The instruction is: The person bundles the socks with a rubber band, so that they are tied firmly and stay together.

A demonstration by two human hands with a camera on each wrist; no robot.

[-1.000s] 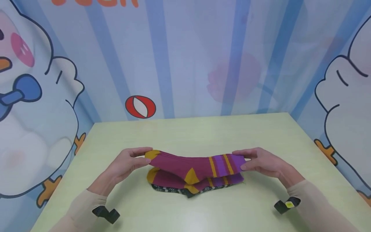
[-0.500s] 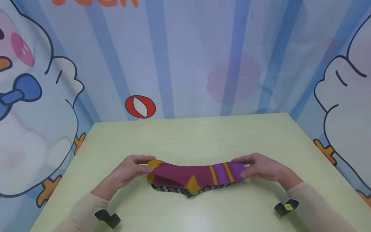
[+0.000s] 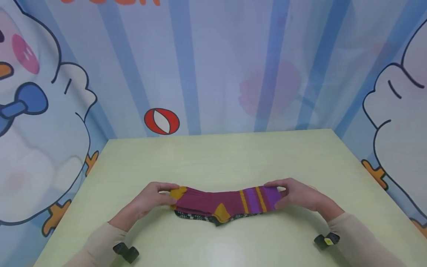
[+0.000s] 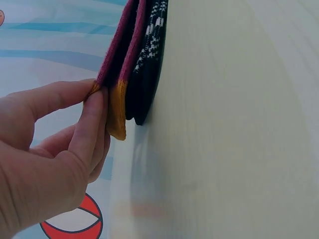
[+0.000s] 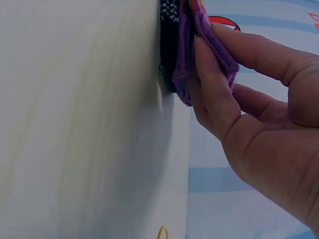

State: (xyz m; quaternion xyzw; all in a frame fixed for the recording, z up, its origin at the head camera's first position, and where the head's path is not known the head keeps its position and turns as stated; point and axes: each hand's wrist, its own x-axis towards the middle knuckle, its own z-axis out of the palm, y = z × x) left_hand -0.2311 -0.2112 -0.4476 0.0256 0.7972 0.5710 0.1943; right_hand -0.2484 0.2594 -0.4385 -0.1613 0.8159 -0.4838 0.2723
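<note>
A maroon sock (image 3: 207,202) with a mustard toe and heel and a purple striped cuff stretches between both hands. My left hand (image 3: 151,200) pinches its toe between thumb and fingers. At the other end, my right hand (image 3: 298,194) pinches the purple cuff (image 5: 222,52). Directly beneath lies a matching sock, whose mustard toe (image 4: 117,112) shows in the left wrist view, a narrow gap under the held one. Lowest in the stack are black socks (image 4: 144,82) with a white pattern, mostly covered and showing along the near edge.
The stack rests on a pale yellow-green table (image 3: 220,155). Behind it rises a blue striped backdrop (image 3: 220,74) with cartoon birds at both sides. A thin yellow loop (image 5: 163,233) shows at the bottom of the right wrist view. Dark cameras (image 3: 126,253) sit on both wrists.
Both hands have lowered the top maroon sock onto the matching one, which it now nearly covers in the head view. The hands came down and slightly nearer, still holding both ends.
</note>
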